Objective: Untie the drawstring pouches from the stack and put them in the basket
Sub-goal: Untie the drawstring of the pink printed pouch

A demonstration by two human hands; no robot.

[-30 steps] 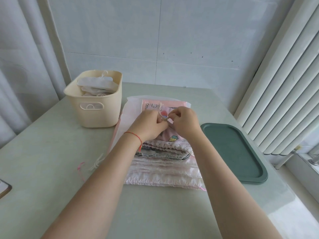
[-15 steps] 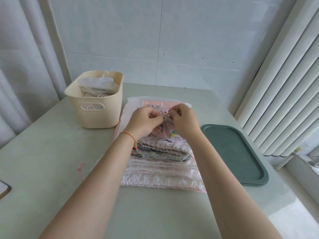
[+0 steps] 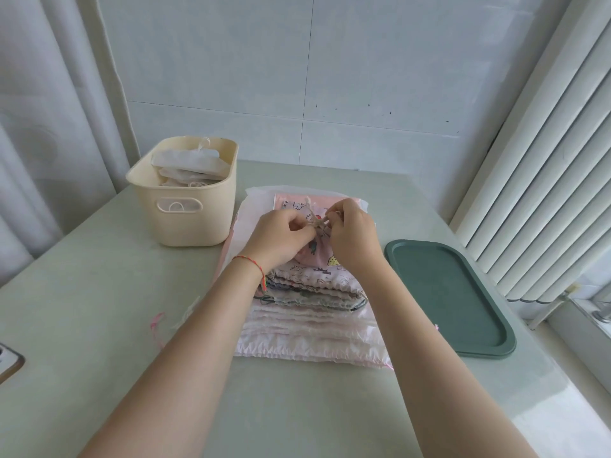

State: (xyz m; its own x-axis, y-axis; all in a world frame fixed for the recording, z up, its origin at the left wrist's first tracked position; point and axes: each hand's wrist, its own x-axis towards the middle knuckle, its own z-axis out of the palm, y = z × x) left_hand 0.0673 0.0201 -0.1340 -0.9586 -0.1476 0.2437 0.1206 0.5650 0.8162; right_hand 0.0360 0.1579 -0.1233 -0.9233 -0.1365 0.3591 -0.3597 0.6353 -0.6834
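A stack of drawstring pouches (image 3: pixel 310 312) lies flat in the middle of the table, pink and white with printed patterns. On top sits a small pink printed pouch (image 3: pixel 319 254), gathered at its neck. My left hand (image 3: pixel 281 238) and my right hand (image 3: pixel 352 234) meet over that neck, and each pinches the pale drawstring (image 3: pixel 319 219) at the knot. A cream plastic basket (image 3: pixel 185 219) stands to the left of the stack, with white pouches (image 3: pixel 188 165) piled inside.
A dark green tray (image 3: pixel 453 299) lies to the right of the stack. Loose pink and white strings (image 3: pixel 165 322) lie on the table at the left. A radiator stands along the right side, a tiled wall behind, and a curtain hangs at the left.
Both hands have shifted slightly away from me along the top pouch while working at its drawstring. The pouch's neck is now more bunched between the fingers.
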